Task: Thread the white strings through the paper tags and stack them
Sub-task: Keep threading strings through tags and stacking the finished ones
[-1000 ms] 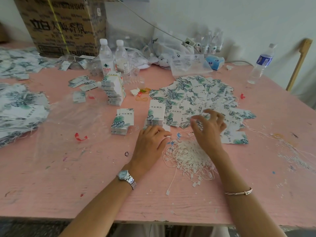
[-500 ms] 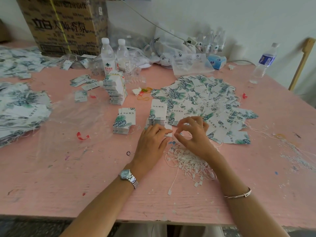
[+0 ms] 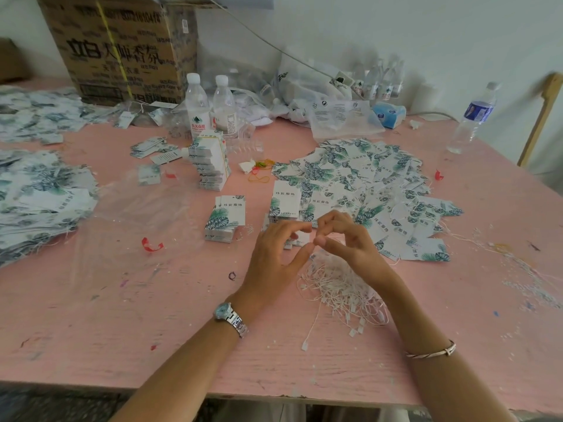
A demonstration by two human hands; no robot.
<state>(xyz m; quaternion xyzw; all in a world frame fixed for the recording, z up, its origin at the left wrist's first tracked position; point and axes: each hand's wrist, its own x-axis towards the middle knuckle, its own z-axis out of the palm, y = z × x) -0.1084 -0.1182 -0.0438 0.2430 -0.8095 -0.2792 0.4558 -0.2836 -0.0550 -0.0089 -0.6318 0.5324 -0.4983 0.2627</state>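
Threading seems in hand: left hand (image 3: pixel 274 254) and right hand (image 3: pixel 355 245) meet, curled fingers' hold unclear, white strings (image 3: pixel 338 290) at 5 o'clock; next likely needs a hole in the paper tags (image 3: pixel 365 178).

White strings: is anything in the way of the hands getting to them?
Nothing visible is. The white strings lie heaped on the pink table right beneath the right hand, next to the left hand. The tag stack sits just past both hands with no object between.
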